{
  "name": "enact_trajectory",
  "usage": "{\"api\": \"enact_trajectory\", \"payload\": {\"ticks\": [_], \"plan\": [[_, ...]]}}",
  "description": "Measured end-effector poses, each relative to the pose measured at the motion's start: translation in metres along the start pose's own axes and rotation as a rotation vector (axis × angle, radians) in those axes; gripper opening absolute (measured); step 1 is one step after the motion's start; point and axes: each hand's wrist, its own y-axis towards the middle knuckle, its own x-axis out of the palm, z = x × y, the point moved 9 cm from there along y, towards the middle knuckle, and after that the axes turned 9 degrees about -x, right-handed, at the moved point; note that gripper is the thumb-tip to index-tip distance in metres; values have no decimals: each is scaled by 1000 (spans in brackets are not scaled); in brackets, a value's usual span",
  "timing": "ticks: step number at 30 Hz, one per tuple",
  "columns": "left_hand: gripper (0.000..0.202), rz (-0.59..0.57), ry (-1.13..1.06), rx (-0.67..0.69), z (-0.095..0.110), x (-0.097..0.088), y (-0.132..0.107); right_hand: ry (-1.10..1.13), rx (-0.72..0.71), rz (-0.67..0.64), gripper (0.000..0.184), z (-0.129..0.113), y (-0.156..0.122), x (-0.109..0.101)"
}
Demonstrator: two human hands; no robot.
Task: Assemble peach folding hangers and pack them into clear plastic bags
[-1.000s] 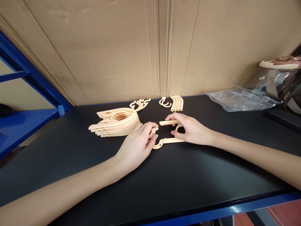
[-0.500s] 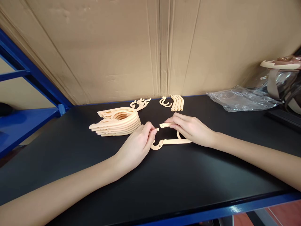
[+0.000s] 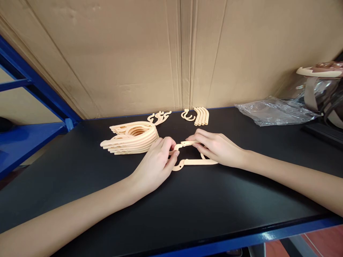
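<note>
My left hand (image 3: 158,159) pinches a cream plastic hanger hook (image 3: 178,146) between thumb and fingers, and most of the hook is hidden behind them. Its tip meets the end of a hanger arm (image 3: 187,143), which my right hand (image 3: 215,146) grips. I cannot tell whether the two ends are joined. Just below lies a second cream bar (image 3: 200,162) with a curved, holed end piece (image 3: 178,167), and part of a loop shows under my right hand. Left of my left hand is a stack of cream hanger bodies (image 3: 131,144).
Behind the hands, loose hooks (image 3: 160,117), another curved pair (image 3: 188,115) and several short arms (image 3: 201,116) lie on the black table (image 3: 187,203). A clear plastic bag (image 3: 276,112) is at the right. Cardboard (image 3: 120,53) stands at the back, blue shelving (image 3: 34,135) at the left.
My left hand has brought the hook slightly right, up against the hanger arm's end, closing the gap; more of the hook now shows. My right hand keeps its hold, nearly still.
</note>
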Motion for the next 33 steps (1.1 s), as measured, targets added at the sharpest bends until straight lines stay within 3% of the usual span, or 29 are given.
{"api": "enact_trajectory", "payload": {"ticks": [6, 16, 21, 28, 33], "plan": [[13, 60, -27, 0, 1, -7, -2, 72, 19, -35, 27, 3, -2, 4], [14, -143, -93, -92, -7, 9, 3, 86, 16, -36, 20, 1, -1, 2], [16, -147, -127, -71, -5, 6, 3, 115, 50, -17, 16, 3, -1, 2], [28, -164, -223, -90, -4, 4, 7, 218, 97, -7, 26, 7, -2, 2], [29, -176, -306, -112, -12, 7, 11, 215, 108, 8, 24, 10, -1, 2]]}}
